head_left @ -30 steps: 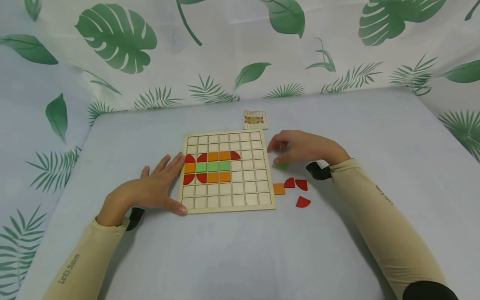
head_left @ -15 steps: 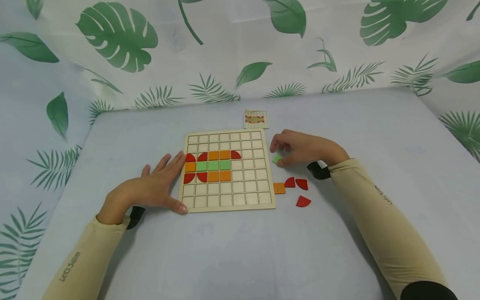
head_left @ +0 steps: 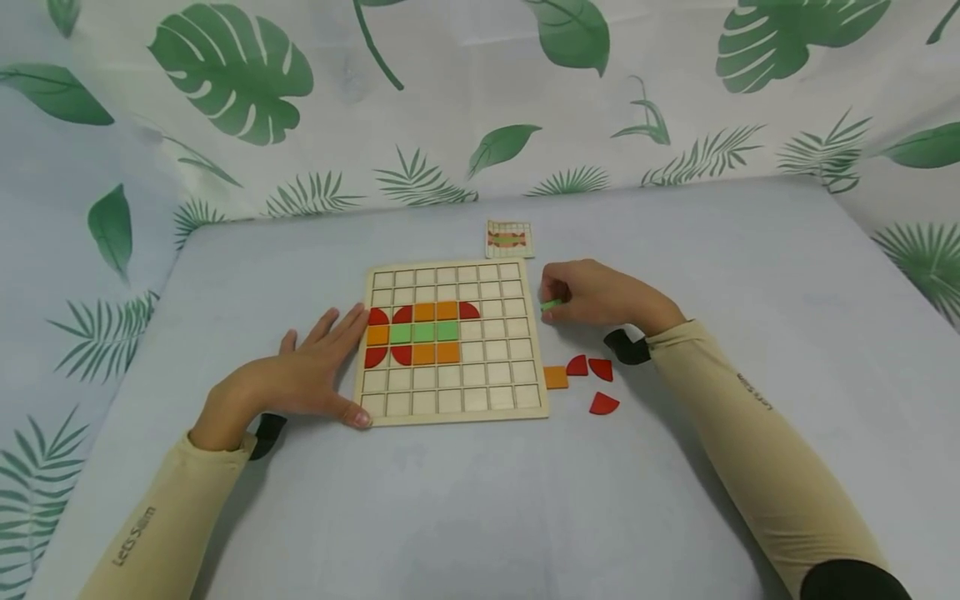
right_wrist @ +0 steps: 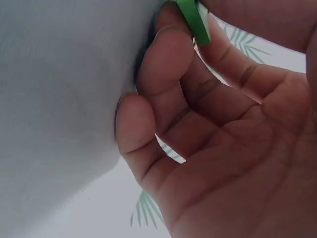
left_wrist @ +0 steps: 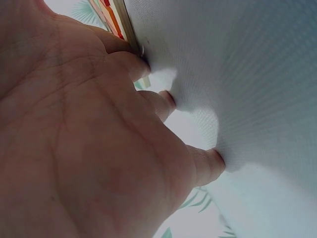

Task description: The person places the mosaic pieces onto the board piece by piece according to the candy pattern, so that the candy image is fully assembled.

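A square wooden grid board (head_left: 427, 402) lies on the table, its left part filled with red quarter-circle, orange square and green square tiles. My left hand (head_left: 300, 385) rests at the board's left edge, fingers spread and straight, the thumb at the near left corner. Just right of the board, my right hand (head_left: 592, 293) pinches a green tile (head_left: 551, 305) between thumb and fingers. In the right wrist view the green tile (right_wrist: 195, 22) shows on edge, and the other fingers are curled close to the tabletop.
A small pattern card (head_left: 509, 240) lies beyond the board's far right corner. Right of the board are an orange square tile (head_left: 556, 377) and three red quarter-circle tiles, one nearest the front (head_left: 603, 403). A leaf-printed cloth (head_left: 435, 92) hangs behind the table.
My right hand has picked the green tile up from the table and now holds it tilted in a pinch. The left hand and the board stay in place.
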### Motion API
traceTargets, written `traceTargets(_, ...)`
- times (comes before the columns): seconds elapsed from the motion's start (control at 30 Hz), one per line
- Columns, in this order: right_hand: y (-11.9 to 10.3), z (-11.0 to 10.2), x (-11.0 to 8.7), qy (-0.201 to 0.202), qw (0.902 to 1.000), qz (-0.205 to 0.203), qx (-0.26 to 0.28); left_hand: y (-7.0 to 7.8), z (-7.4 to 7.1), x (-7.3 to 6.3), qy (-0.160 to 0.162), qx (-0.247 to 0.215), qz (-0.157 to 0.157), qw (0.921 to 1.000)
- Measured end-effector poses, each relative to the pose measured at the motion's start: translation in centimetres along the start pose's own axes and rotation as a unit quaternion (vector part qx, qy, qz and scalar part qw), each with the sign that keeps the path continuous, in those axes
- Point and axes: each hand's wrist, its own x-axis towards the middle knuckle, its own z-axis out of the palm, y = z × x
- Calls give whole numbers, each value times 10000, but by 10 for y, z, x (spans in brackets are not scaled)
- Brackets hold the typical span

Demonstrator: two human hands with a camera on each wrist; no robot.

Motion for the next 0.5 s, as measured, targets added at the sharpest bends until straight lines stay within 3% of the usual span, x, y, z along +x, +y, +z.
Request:
traceTargets(0.23, -3, 0, 1, 273, 9991, -118, 294, 2, -2, 2, 3, 67, 49, 10000)
traceTargets(0.5, -19, 6, 1, 278, 9901, -421, 1313, 1, -1, 0, 4, 76, -6, 10000)
